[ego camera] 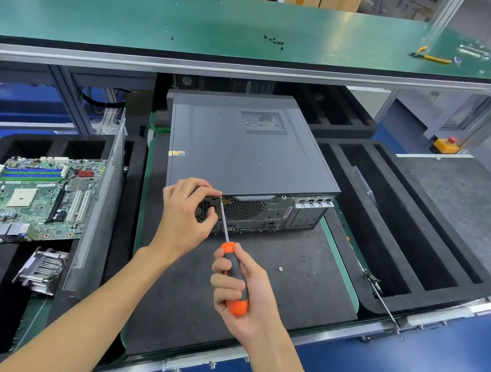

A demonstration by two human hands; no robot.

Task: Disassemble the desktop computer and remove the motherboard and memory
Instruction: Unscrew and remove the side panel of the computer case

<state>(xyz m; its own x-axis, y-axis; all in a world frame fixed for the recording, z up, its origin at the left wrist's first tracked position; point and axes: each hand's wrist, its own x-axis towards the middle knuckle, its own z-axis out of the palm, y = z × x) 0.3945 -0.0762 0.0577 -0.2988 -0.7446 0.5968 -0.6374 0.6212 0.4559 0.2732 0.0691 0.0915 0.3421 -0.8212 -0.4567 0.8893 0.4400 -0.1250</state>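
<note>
The worktop, a dark mat at the centre of the frame, carried the desktop computer on its side with the grey side cover in place, so the case was not yet opened. By that showing you were at the very start on this unit: cover, memory and motherboard all remained to come out. At the left of the frame a bare motherboard lay in a foam tray, its memory slots looking empty, with a finned heatsink below it; I judged those to belong to another machine.

Your left hand gripped the rear edge of the case, fingers curled over its top corner, steadying it. Your right hand grasped the orange-and-grey screwdriver, its tip set at a screw on the rear panel just beside your left fingers. One loose screw lay on the mat to the right, and several dark screws sat on the green shelf in the upper centre.
</note>
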